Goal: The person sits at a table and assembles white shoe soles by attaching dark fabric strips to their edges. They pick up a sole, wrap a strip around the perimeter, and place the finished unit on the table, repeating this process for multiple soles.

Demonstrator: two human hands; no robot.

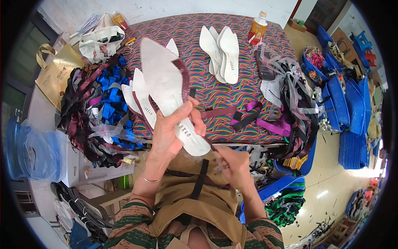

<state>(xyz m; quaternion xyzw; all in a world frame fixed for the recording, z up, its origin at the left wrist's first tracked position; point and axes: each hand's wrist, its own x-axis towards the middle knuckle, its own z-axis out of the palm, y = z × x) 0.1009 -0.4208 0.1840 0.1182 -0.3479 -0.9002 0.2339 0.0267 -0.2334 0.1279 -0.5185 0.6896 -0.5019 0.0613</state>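
My left hand (pixel 168 128) is closed around the heel half of a white pointed shoe insole (pixel 162 68), its toe pointing up and away. A burgundy strip (pixel 183 76) runs along the insole's right edge. By the heel end, my right hand (pixel 235 166) is closed with its fingertips pinched on the dark end of that strip; motion blurs the fingers a little. Behind my left hand lie more white insoles (pixel 142 89), some edged in burgundy. Farther back on the patterned tablecloth (pixel 174 31) rests a stack of plain white insoles (pixel 228 54).
Heaps of fabric strips lie at the left (pixel 112 97) and right (pixel 296 112) table edges. A drink bottle (pixel 258 29) and a phone (pixel 264 65) stand and lie at the back right. Purple strips (pixel 275 126) lie nearer. Blue bins (pixel 352 103) crowd the right side.
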